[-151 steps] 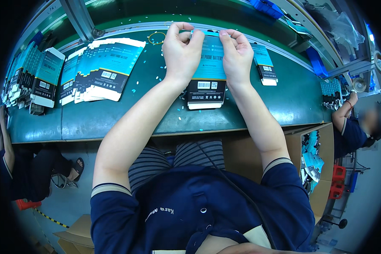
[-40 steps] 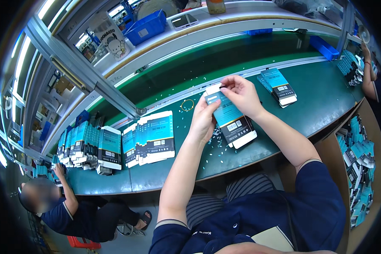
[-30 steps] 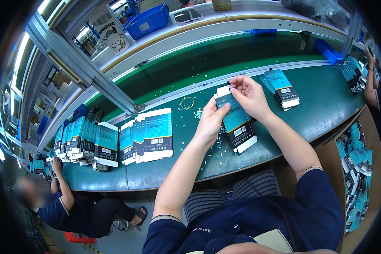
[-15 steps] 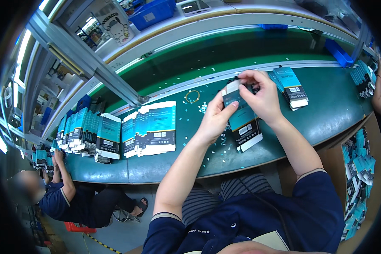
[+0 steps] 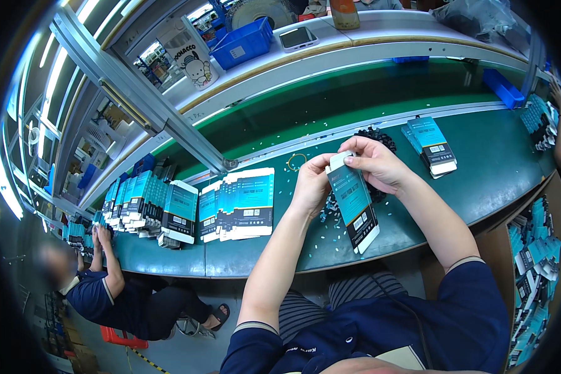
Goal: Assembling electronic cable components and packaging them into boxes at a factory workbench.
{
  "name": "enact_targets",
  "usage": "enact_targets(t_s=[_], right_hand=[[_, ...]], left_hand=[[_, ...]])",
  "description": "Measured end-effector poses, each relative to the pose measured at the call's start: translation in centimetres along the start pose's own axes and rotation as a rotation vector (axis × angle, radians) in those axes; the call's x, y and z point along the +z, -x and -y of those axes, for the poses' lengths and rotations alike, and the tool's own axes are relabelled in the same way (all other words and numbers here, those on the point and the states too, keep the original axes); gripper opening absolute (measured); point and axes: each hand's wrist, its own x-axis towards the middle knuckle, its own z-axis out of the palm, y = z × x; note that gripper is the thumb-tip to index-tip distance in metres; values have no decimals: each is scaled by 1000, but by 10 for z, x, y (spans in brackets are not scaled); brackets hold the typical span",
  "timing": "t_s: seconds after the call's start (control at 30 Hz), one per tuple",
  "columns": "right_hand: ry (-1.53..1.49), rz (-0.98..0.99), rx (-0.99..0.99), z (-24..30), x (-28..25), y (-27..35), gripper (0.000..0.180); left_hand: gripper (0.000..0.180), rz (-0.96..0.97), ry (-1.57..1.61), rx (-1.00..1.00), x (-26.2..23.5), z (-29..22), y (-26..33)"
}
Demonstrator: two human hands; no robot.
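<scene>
A slim blue and black carton [image 5: 354, 196] hangs slanting between my hands over the green table, its white top flap toward the far side. My left hand [image 5: 311, 182] pinches the carton's upper left edge. With thumb and fingers together, my right hand [image 5: 379, 163] grips the flap at the top. Behind and beneath my right hand lies a heap of small black pieces [image 5: 380, 137], partly hidden; I cannot make out what they are.
Fanned flat cartons [image 5: 238, 202] and a stacked row of cartons [image 5: 137, 202] lie to the left. A few cartons [image 5: 431, 146] rest at right. A large cardboard box [image 5: 533, 268] of cartons stands lower right. Another person [image 5: 115, 280] sits at left.
My right hand has moved from above the carton's upper part to its top flap. The carton's printed front is now less covered. The whole view has shifted slightly.
</scene>
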Motion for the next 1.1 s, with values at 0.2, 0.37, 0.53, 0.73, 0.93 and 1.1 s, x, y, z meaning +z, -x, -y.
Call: enact_targets(t_s=[0.2, 0.37, 0.53, 0.73, 0.93, 1.1], right_hand=[[21, -47, 20, -9, -9, -3, 18], [33, -28, 97, -7, -5, 2, 16], [-86, 7, 115, -7, -10, 1, 19], [-1, 14, 80, -13, -12, -2, 19], [-86, 14, 43, -11, -16, -1, 18], [-150, -23, 45, -9, -9, 1, 16]], left_hand=[[9, 59, -494, 118, 2, -10, 0], [9, 129, -555, 159, -5, -5, -3], [5, 59, -787, 168, -12, -14, -7], [6, 67, -1014, 158, -16, -31, -5], [7, 81, -573, 49, -24, -41, -3], [5, -39, -526, 218, -28, -35, 0]])
